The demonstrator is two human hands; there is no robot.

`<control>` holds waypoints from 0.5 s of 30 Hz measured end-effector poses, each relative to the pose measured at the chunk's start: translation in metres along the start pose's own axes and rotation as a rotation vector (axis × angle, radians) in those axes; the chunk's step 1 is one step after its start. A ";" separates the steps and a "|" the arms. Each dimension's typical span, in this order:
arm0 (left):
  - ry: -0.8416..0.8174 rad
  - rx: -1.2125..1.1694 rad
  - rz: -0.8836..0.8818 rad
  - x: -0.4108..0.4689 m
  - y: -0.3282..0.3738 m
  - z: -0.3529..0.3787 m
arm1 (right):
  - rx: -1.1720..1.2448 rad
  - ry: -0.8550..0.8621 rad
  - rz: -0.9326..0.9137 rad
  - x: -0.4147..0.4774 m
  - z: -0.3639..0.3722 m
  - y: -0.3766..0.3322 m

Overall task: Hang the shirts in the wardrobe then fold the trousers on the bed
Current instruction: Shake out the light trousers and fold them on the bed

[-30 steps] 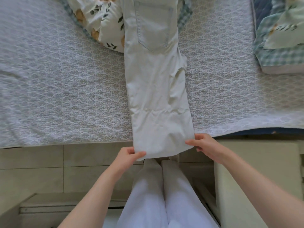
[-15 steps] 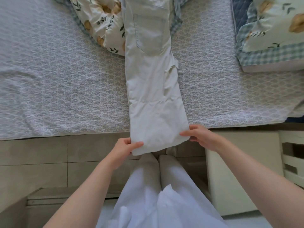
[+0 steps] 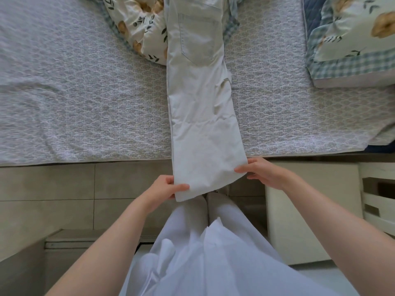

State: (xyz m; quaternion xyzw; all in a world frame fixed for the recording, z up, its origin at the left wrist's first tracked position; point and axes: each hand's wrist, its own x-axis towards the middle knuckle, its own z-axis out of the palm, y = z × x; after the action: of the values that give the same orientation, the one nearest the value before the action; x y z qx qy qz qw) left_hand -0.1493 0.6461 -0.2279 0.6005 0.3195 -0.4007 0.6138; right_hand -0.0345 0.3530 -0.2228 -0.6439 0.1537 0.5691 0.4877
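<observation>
Bed (image 3: 74,92) is carrying a grey patterned cover, and a floral pillow (image 3: 141,28) is lying on it. Left hand (image 3: 164,189) is pinching the left hem corner of the pale trousers (image 3: 201,116), thumb on top. The trousers are lying lengthwise, leg on leg, waist end over the pillow, hem overhanging the bed edge. Right hand (image 3: 265,174) is pinching the right hem corner. A folded floral quilt (image 3: 352,35) is resting far right.

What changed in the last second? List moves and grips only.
The left hand and right hand drew the trousers hem a little further past the bed edge, toward the person. Nothing gripped or released: each still pinches a hem corner. Upper trousers stay flat.
</observation>
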 end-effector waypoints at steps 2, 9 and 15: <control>-0.022 0.031 0.001 -0.006 -0.010 0.004 | -0.011 -0.019 0.032 -0.005 -0.001 0.004; 0.088 0.044 0.051 -0.020 -0.032 0.017 | -0.246 -0.083 0.151 -0.010 0.006 0.025; 0.091 -0.001 -0.016 -0.025 -0.045 0.031 | -0.193 -0.042 0.120 -0.017 0.014 0.048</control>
State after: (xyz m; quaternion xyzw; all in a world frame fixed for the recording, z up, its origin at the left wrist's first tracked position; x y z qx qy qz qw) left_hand -0.2030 0.6204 -0.2254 0.6152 0.3521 -0.3775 0.5959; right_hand -0.0842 0.3355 -0.2277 -0.6656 0.1262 0.6227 0.3915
